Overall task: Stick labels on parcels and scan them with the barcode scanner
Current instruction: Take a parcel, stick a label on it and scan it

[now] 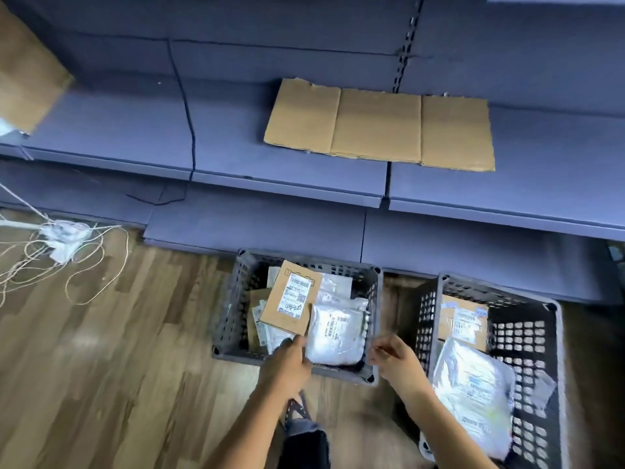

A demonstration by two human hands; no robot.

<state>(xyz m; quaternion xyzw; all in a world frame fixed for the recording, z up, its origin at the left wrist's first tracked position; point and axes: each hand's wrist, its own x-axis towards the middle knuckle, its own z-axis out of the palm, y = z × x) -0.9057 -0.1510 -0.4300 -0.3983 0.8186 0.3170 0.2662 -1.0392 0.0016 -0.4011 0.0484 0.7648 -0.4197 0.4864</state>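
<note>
While left hand (287, 362) touches the labelled box's (291, 299) near edge in the left crate (233, 299), can't tell if it grips; likely pulling it to scan. Right hand (394, 358) hovers beside, loosely curled, empty. 2 crates. Right crate (527, 299): 2 parcels (473, 390), probably the done pile. Left count unclear, stacked. No scanner visible.

The floor (111, 333) is wood-grain plank with a slight sheen, and the shelves (270, 170) look smooth, matt and blue-grey. Both crates (230, 319) are perforated grey plastic; the bags (334, 333) inside are glossy, crinkled plastic. Cardboard sheet (378, 125) and box (287, 296) are matt brown, the box with a white paper label (295, 296).
</note>
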